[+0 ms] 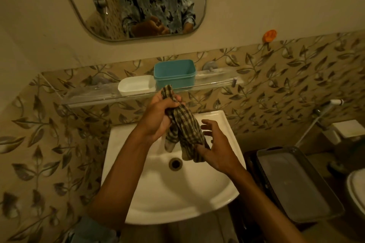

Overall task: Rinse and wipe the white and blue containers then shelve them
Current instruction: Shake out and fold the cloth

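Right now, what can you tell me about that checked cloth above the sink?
The brown-and-cream checked fabric cloth is bunched and twisted into a hanging roll above the white ceramic basin. The left hand grips its upper part, one end poking out above the fist; the right hand holds its lower end.

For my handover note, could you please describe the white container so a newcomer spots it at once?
Below the mirror, a clear shelf runs above the sink. The white container sits on it, left of the blue container; it is the lower, shallower one.

Shelf (215, 81) ends lie open (white container (136, 85), blue container (174, 77) midway).
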Action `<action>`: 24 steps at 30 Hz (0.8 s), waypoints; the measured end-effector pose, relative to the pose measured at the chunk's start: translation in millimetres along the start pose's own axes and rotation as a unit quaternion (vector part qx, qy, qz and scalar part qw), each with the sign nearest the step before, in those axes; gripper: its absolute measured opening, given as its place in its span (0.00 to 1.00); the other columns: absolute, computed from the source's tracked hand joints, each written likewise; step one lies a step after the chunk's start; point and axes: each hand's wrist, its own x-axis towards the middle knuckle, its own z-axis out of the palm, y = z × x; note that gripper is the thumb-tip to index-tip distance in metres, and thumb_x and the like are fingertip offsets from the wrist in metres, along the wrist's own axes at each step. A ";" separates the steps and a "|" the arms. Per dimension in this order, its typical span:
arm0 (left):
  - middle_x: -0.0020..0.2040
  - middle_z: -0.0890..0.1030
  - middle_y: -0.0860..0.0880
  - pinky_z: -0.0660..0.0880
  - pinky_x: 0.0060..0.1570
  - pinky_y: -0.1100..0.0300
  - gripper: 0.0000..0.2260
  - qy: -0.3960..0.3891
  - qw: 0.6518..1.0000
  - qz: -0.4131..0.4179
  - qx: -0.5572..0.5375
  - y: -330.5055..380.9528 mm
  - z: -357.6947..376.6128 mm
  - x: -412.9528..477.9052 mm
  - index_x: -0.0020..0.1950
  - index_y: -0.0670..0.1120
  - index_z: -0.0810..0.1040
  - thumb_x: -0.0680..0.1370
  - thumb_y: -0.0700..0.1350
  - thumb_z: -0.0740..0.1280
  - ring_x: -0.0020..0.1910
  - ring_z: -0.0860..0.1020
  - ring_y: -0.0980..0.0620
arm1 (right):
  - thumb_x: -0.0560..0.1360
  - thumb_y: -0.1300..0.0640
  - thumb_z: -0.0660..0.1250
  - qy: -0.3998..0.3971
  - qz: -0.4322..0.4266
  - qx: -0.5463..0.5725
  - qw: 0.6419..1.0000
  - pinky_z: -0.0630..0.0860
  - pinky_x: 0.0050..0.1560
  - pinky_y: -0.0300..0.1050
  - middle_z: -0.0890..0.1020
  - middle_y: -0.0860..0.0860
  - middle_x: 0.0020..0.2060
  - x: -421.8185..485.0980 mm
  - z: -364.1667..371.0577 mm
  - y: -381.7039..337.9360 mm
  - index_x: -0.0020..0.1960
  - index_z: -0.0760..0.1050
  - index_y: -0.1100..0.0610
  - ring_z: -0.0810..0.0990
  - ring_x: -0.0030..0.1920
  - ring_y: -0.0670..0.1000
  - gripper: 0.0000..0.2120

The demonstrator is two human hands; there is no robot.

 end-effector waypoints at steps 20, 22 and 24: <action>0.46 0.84 0.47 0.79 0.52 0.46 0.03 0.024 0.919 0.041 0.392 15.8 39.5 -6.5 0.47 0.49 0.79 0.77 0.42 0.67 0.47 0.83 0.50 | 0.73 0.56 0.72 -0.081 -0.046 0.125 0.988 0.81 0.50 0.45 0.85 0.51 0.48 9.2 -40.0 -53.2 0.56 0.79 0.56 0.84 0.51 0.50 0.12; 0.43 0.85 0.49 0.80 0.48 0.51 0.04 0.026 0.930 0.035 0.364 17.7 36.6 -7.0 0.45 0.50 0.80 0.77 0.42 0.67 0.45 0.84 0.52 | 0.73 0.55 0.71 -0.140 -0.019 0.146 0.979 0.81 0.53 0.46 0.85 0.52 0.50 6.2 -49.0 -50.3 0.56 0.79 0.55 0.84 0.52 0.51 0.12; 0.42 0.85 0.53 0.79 0.43 0.58 0.05 0.023 0.935 0.037 0.352 18.3 35.2 -8.6 0.45 0.52 0.81 0.77 0.44 0.66 0.44 0.84 0.56 | 0.75 0.55 0.68 -0.161 -0.011 0.121 0.979 0.81 0.54 0.48 0.85 0.53 0.50 0.8 -55.7 -42.2 0.55 0.80 0.55 0.84 0.52 0.52 0.09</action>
